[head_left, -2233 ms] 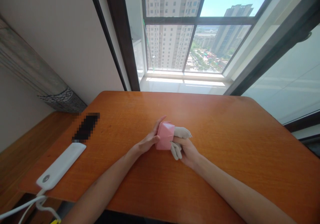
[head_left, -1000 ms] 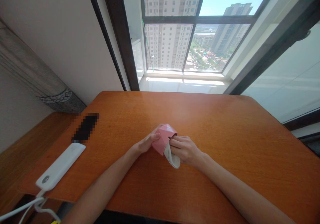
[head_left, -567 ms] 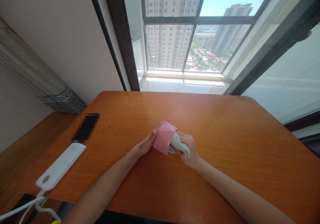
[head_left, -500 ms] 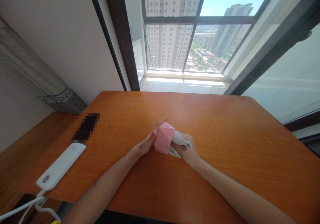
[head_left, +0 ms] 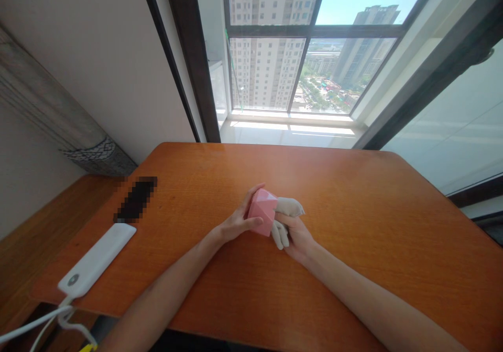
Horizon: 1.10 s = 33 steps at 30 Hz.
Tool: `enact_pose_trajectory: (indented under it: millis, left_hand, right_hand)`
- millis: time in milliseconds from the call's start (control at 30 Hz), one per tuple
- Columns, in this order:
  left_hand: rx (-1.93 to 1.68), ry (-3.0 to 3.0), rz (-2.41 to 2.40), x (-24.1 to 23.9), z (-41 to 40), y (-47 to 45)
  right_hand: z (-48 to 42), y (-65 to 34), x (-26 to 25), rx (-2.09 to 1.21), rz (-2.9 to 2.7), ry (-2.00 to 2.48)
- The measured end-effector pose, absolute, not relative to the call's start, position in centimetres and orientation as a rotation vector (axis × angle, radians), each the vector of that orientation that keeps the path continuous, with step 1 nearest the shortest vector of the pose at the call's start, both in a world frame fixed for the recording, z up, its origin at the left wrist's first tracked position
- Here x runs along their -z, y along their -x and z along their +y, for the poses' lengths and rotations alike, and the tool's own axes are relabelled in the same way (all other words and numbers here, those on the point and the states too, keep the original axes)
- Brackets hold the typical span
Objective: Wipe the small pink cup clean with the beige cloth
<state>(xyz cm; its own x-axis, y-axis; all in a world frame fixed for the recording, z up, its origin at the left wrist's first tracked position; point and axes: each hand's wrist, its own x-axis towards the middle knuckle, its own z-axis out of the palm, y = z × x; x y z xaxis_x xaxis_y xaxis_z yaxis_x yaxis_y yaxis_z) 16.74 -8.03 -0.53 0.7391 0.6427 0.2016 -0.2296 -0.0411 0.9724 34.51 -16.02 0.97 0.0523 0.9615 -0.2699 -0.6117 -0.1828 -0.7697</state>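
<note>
A pink faceted cup (head_left: 261,213) is held on its side just above the orange wooden table (head_left: 353,210). My left hand (head_left: 236,221) is wrapped round its left side, thumb on the near face. My right hand (head_left: 296,234) grips a pale grey-white cloth (head_left: 285,216) pressed against the cup's right end; part of the cloth sticks out above and below my fingers. The cup's opening is hidden by the cloth and hand.
A white power bank (head_left: 96,260) with white cables (head_left: 35,326) lies at the table's left near corner, with a blurred-out dark object (head_left: 135,200) beyond it. A window with dark frames (head_left: 188,58) stands behind the table; a lower wooden ledge (head_left: 35,237) is at the left.
The cup has been turned and tilted between my hands while the cloth shifted around its right end. Both hands stayed in the table's middle.
</note>
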Motion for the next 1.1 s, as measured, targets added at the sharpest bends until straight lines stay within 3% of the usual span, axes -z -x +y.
enact_pose_trajectory:
  millis: [400, 600, 800, 1100]
  left_hand:
    - [-0.772, -1.514, 0.395, 0.6, -8.2, -16.9]
    - [-0.767, -1.482, 0.392, 0.8, -8.2, -16.9]
    - [-0.789, -1.477, 0.446, 0.4, -8.4, -16.8]
    - [-0.704, -1.330, 0.347, -0.1, -8.0, -16.6]
  right_hand:
    - [-15.9, -34.3, -1.1, -1.368, -0.728, 0.970]
    - [-15.8, -35.6, -0.9, -0.951, -1.161, 1.167]
    - [-16.1, -36.1, -1.3, -0.459, -1.677, 0.984]
    - [-15.9, -36.5, -1.0, -0.156, -2.056, 0.726]
